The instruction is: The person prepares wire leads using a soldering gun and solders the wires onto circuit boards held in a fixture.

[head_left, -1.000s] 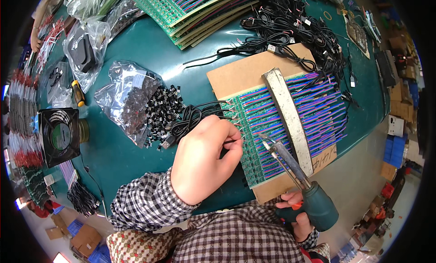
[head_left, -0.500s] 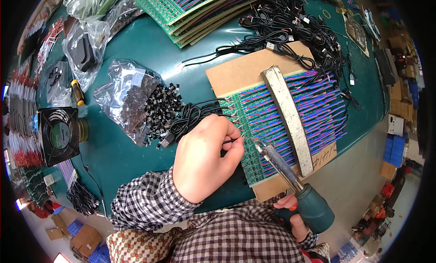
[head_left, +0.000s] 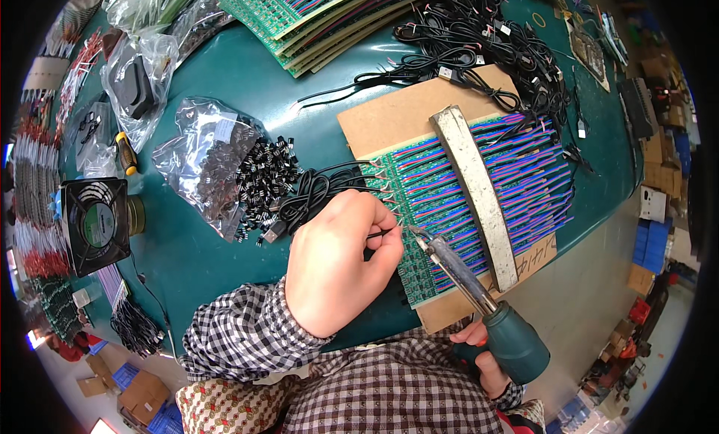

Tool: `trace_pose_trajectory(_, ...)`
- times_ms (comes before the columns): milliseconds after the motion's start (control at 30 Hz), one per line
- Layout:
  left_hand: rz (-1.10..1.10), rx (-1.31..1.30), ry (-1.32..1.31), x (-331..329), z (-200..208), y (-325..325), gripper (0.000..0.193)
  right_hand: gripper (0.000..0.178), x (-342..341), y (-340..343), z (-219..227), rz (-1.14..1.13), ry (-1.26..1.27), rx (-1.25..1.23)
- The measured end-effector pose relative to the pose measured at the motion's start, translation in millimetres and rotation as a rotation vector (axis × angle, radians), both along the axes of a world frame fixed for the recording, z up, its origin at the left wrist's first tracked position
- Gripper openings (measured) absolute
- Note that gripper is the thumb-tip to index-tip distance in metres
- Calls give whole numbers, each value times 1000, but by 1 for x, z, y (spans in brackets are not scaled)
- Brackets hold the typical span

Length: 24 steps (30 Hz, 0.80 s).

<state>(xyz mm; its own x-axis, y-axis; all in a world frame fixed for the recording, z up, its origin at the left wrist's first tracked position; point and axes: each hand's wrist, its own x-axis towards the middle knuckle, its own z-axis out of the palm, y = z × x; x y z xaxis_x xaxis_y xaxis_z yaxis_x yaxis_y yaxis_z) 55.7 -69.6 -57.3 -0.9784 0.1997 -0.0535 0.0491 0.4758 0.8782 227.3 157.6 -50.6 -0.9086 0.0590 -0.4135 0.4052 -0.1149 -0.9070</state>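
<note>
Green board panel [head_left: 419, 278] just right of left hand [head_left: 337, 262], which pinches a black cable [head_left: 380, 232] at panel's edge. Right hand [head_left: 492, 372] grips soldering iron [head_left: 518, 348], tip beside left fingertips. Likely soldering; next calls for steady cable, precise tip.

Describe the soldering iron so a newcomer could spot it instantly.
On the green table, find the circuit boards beneath a long pale bar. Just below the bar's lower end, the right hand holds the soldering iron. Unlike the bar, it has a bulging dark-green handle and a narrow metal tip.
</note>
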Motion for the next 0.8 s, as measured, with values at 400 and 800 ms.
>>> trace_pose_trajectory(400, 5, -11, 3, 0, 1, 1, 13, 67, -1, -4, 1, -23, 3, -3)
trace_pose_trajectory(800, 14, -22, 4, -1, 1, 2, 13, 44, -8, -2, 5, -13, 60, -47)
